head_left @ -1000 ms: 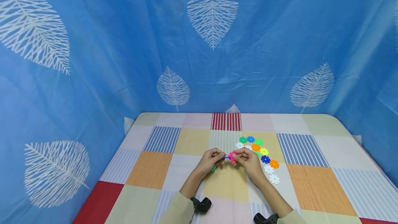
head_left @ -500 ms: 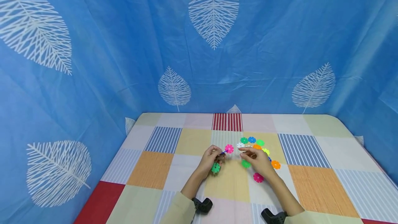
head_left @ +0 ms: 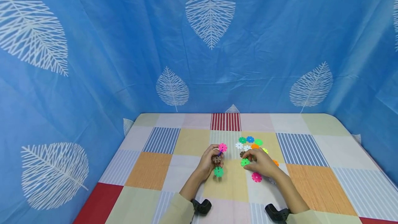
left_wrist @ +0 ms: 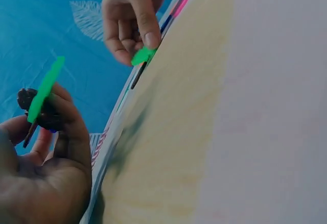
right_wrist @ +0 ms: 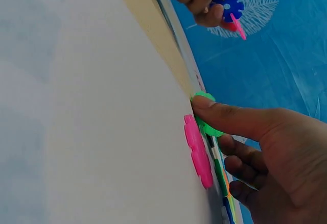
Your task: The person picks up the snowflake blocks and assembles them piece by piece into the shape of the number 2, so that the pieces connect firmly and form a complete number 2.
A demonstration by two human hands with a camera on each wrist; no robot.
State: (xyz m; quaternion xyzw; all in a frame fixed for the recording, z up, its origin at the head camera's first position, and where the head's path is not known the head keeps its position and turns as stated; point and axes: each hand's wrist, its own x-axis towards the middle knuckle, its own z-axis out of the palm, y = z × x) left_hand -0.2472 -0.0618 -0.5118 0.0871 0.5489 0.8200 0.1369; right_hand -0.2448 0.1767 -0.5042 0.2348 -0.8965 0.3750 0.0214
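My left hand (head_left: pixel 206 161) holds a joined cluster of notched flower-shaped discs above the table. A pink disc (head_left: pixel 222 147) tops the cluster, a brown one (head_left: pixel 216 159) sits in the middle and a green one (head_left: pixel 218 172) hangs lowest. The right wrist view also shows a blue disc (right_wrist: pixel 228 5) in that cluster, with pink pieces against it. My right hand (head_left: pixel 262 162) pinches a light green disc (head_left: pixel 245 162) between thumb and fingers, close over the table. Just below that hand lies a loose pink disc (head_left: pixel 256 177).
Beyond my right hand several loose discs lie in a group, among them a blue one (head_left: pixel 250 139), a white one (head_left: pixel 239 145) and an orange one (head_left: pixel 255 146). A patchwork-patterned cloth (head_left: pixel 230 186) covers the table. Blue curtains (head_left: pixel 264 44) with white leaves surround it.
My right hand has let go of the pink disc on the cluster, moved right and taken hold of a light green disc. My left hand has turned the cluster, bringing the pink disc up.
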